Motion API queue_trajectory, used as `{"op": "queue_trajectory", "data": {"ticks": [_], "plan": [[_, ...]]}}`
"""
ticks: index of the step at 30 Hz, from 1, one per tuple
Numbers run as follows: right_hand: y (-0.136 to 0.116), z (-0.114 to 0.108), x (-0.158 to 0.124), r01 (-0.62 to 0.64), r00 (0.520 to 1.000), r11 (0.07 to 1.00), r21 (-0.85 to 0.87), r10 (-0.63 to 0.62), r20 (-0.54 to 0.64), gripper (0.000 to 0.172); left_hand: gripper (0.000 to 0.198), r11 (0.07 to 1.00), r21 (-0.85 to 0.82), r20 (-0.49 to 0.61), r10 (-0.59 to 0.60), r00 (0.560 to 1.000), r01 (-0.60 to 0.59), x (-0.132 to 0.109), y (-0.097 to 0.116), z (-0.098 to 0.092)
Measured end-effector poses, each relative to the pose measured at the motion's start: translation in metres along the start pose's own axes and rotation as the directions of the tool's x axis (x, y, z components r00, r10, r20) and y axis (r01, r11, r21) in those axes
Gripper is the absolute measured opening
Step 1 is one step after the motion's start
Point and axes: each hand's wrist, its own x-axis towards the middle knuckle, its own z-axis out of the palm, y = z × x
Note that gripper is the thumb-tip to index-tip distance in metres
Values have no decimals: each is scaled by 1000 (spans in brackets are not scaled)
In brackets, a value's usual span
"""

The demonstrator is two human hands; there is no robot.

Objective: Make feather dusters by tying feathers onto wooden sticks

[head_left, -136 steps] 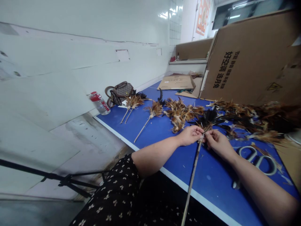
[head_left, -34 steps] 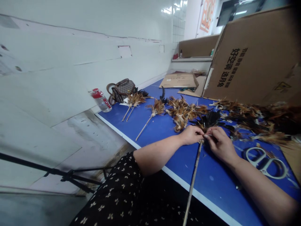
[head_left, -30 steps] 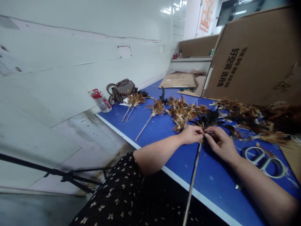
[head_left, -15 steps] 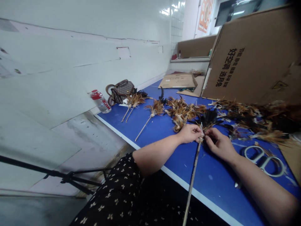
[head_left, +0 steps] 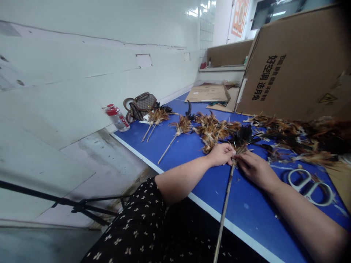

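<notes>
A long thin stick (head_left: 225, 208) runs from the lower edge of the view up to a bundle of dark and brown feathers (head_left: 241, 138). My left hand (head_left: 221, 154) is closed with its fingertips pinched at the base of those feathers, where they meet the stick. From the right, my right hand (head_left: 253, 167) touches the same spot, thumb and fingers pressed together at the feather base. What lies between its fingertips is too small to make out. White-handled scissors (head_left: 309, 186) lie on the table beside my right forearm.
On the blue table (head_left: 175, 157) are a feathered stick (head_left: 167, 148), two more near a handbag (head_left: 144, 106), a bottle (head_left: 117, 117), a brown feather pile (head_left: 212, 131) and loose feathers (head_left: 290, 137). A large cardboard box (head_left: 296, 65) stands behind. A black tripod (head_left: 79, 206) is lower left.
My right hand has moved slightly left and its fingers have closed in at the feather base. My left hand has shifted only a little.
</notes>
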Motion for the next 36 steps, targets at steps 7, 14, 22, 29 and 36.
{"op": "queue_trajectory", "data": {"ticks": [7, 14, 22, 29, 36], "plan": [[4, 2, -2, -11, 1000, 998, -60, 12, 26, 21, 11, 999, -44, -8, 21, 1000, -22, 2, -5, 1], [2, 5, -1, -53, 999, 998, -21, 53, 10, 16, 11, 992, -114, -54, 40, 998, -46, 4, -9, 4], [4, 8, -1, -193, 981, 978, 76, 192, 23, 18, 10, 992, 31, -156, 129, 979, -126, 2, -6, 3], [6, 0, 4, -382, 923, 896, 226, 358, 140, 32, 14, 870, 323, -47, 409, 911, -373, -1, -6, -5], [10, -7, 9, -545, 838, 768, 338, 476, 267, 51, 2, 837, 433, -17, 379, 925, -334, -4, -8, -2]]}}
